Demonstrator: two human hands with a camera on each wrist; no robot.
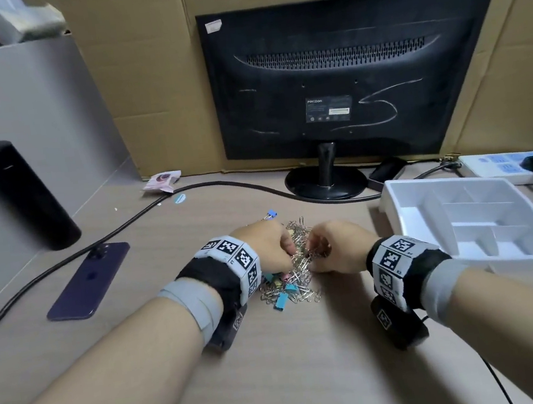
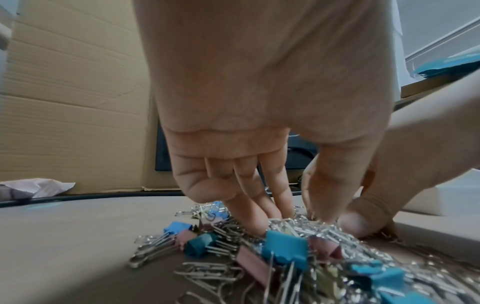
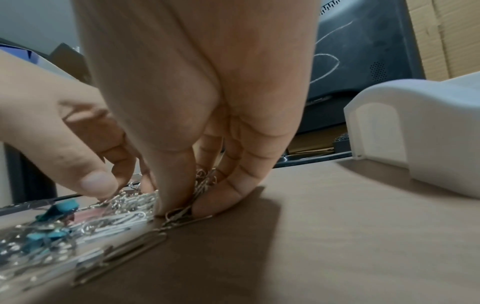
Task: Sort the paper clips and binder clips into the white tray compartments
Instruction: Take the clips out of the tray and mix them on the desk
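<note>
A tangled pile of silver paper clips [image 1: 301, 266] mixed with blue, teal and pink binder clips [image 1: 280, 300] lies mid-desk. Both hands reach into its far part. My left hand [image 1: 289, 247] has its fingers and thumb dug down into the clips [image 2: 288, 216], with clips caught between them. My right hand [image 1: 313, 251] pinches a small bunch of paper clips between thumb and fingers at the pile's right edge [image 3: 179, 207]. One blue binder clip [image 1: 271, 214] lies apart behind the left hand. The white compartment tray [image 1: 407, 235] stands to the right, with nothing visible in its compartments.
A black monitor [image 1: 353, 73] on a round stand [image 1: 326, 184] faces away at the back, with cardboard behind it. A dark phone [image 1: 90, 280], a black bottle [image 1: 22, 194] and a black cable [image 1: 126, 222] occupy the left. A power strip [image 1: 509, 165] lies behind the tray.
</note>
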